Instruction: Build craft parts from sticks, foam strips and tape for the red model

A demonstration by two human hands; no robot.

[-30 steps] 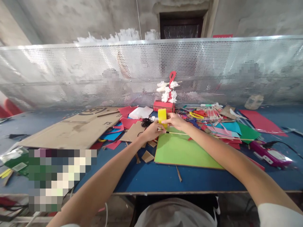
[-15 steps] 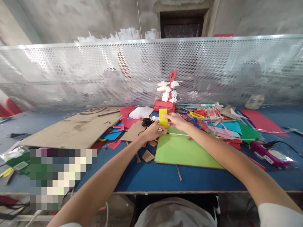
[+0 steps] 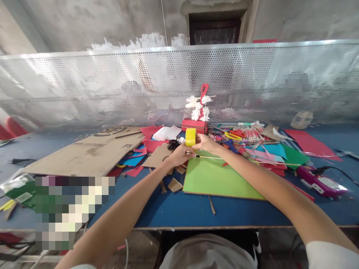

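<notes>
My right hand is closed on a roll of yellow tape, its fingers on the roll's right side. Just below and to the left, my left hand is pinched at the end of a thin pale stick with a dark band near that end. The stick runs rightward behind my right forearm. Beneath both hands lies a light green board with a brown edge. Whether tape stretches between the roll and the stick cannot be made out.
A red stand with white paper flowers rises behind my hands. Paper scraps, a coil of black cord and yellow-handled scissors lie around. Cardboard covers the left; a purple device sits right. Perforated metal closes the back.
The tape roll has shifted slightly left and turned in my right hand. My left hand stays at the stick's end, barely moved.
</notes>
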